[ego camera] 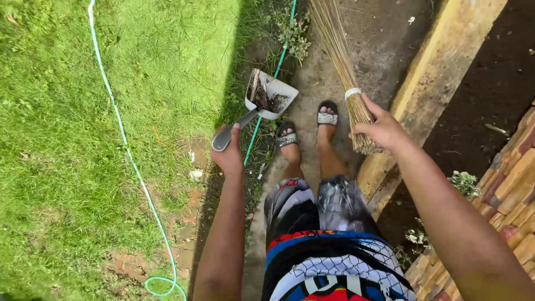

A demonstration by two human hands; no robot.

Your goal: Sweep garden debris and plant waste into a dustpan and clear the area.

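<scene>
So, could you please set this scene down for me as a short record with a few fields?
setting: outdoors, narrow concrete path between lawn and a raised kerb
left hand: closed on the handle of a white dustpan
dustpan contents: dark dirt and debris
right hand: closed near the bound end of a straw broom, bristles pointing away along the path
feet: in sandals on the path
nearby: green hose across the lawn; brick edging on the right
</scene>
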